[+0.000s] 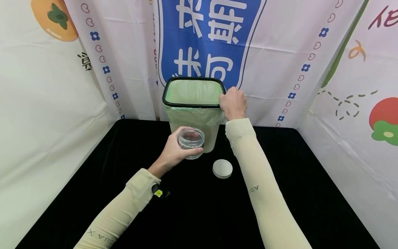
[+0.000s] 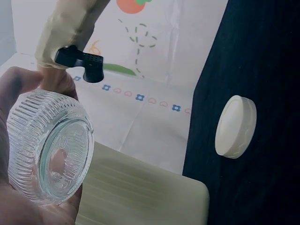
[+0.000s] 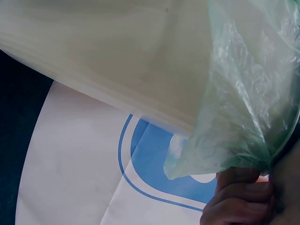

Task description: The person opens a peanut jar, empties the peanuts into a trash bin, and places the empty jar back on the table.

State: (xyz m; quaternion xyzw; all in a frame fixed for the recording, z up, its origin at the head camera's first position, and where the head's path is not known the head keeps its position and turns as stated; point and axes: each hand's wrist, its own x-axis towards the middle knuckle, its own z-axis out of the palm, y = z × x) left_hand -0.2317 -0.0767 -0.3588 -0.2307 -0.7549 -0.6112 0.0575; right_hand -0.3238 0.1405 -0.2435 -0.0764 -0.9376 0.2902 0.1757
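My left hand [image 1: 175, 148] holds a clear glass jar [image 1: 191, 142] with no lid on it, thumb and fingers around its ribbed side. The left wrist view shows the jar's base [image 2: 68, 157] with raised lettering. Behind the jar stands a pale trash can [image 1: 209, 133] with a black rim, lined with a thin green plastic bag [image 1: 194, 90]. At the rim's right corner my right hand [image 1: 234, 103] grips the can, its fingers [image 3: 243, 197] curled beside the gathered bag edge. A white round lid [image 1: 222, 168] lies on the black cloth, to the right of the jar.
Black cloth [image 1: 199, 211] covers the table. A printed white curtain [image 1: 264, 62] with a blue panel hangs right behind the trash can. More printed cloth walls [image 1: 367, 148] rise at both sides.
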